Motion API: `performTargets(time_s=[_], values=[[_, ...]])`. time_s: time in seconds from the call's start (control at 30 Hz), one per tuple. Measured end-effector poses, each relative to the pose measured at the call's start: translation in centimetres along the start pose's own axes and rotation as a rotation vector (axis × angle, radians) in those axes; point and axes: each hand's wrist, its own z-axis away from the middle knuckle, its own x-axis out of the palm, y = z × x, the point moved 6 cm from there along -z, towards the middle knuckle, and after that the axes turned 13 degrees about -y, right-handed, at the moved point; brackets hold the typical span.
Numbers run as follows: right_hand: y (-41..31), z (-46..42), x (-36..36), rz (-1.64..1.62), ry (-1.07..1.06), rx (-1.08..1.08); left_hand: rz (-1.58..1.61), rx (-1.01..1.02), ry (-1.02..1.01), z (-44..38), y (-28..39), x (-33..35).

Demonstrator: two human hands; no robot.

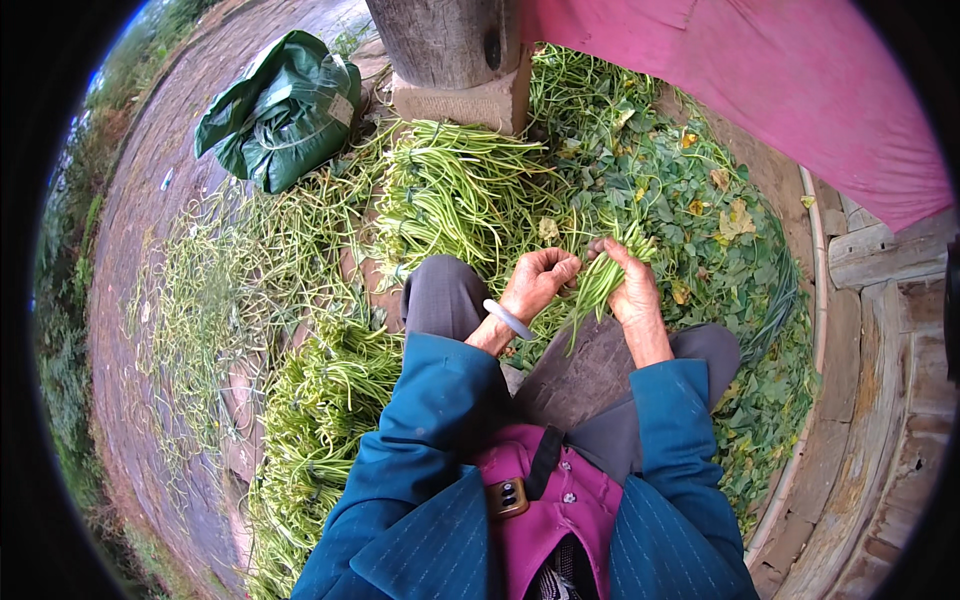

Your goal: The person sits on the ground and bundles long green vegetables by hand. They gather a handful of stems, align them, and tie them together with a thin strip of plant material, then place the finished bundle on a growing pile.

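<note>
My right hand [632,283] is closed around a small bunch of green leaf stems [600,283], held above my lap. Just to its left is my left hand [538,279], a pale bangle [508,319] on its wrist. Its thumb and forefinger are pinched together close to the bunch; whether something thin is between them cannot be made out. In front of my knees lies a pile of stem bundles [442,199] with dark ties around them. More tied bundles [330,390] are heaped along my left side.
A wooden post [450,41] on a stone base [465,101] stands ahead. Beside it sits a green plastic sack [289,120]. Loose stems [217,292] litter the paving at left; vine leaves [675,180] cover the ground at right, below a pink cloth [765,82] and inside a pole [819,262].
</note>
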Motion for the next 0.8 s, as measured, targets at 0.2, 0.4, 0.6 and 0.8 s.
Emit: performTargets(time_s=[0.2, 0.4, 0.6, 0.8], values=[[-0.2, 0.4, 1.3, 0.055, -0.007, -0.063, -0.859, 0.24, 0.097, 1.1, 2.2, 2.4], [-0.7, 1.2, 0.8, 0.117, 0.046, -0.127, -1.055, 0.169, 0.13, 2.0, 0.9, 4.8], [-1.1, 1.7, -0.5, -0.093, -0.069, 0.01, -0.747, 0.001, -0.122, 0.2, -2.2, 4.6], [-7.4, 0.6, 1.8, 0.033, -0.087, 0.06, -0.024, -0.139, -0.073, -3.0, -5.1, -2.1]])
